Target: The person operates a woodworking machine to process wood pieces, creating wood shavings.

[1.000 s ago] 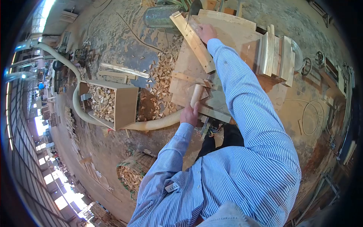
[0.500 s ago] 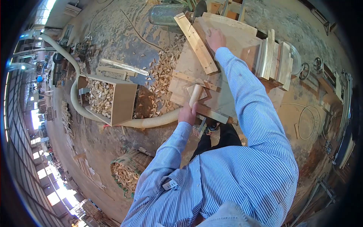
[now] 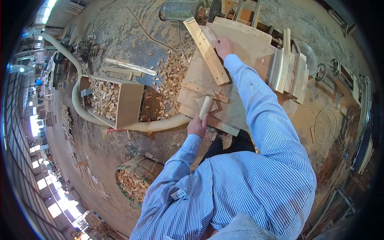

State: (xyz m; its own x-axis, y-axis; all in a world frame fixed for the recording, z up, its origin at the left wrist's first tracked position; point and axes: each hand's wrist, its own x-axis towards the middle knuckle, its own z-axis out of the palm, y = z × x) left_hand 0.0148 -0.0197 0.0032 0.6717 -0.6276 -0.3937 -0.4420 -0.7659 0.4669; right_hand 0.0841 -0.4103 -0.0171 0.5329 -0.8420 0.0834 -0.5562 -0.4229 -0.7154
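My left hand is wrapped round the lower end of a round wooden stick, at the near edge of the wooden work table. The stick's far end is over a small flat wood piece near a narrow batten on the table. Farther up, my right hand grips a pale wooden strip, its fingers curled over the strip's near end. This strip lies along the right side of a long board with holes, set at a slant on the table.
Stacked wood lengths stand at the table's right edge. Left are a heap of triangular offcuts, a box of offcuts, a ribbed hose and a basket. A motor and dark disc sit beyond the table.
My right hand has moved slightly left, bringing the strip up against the slanted board. My left hand still holds the stick, which has shifted little.
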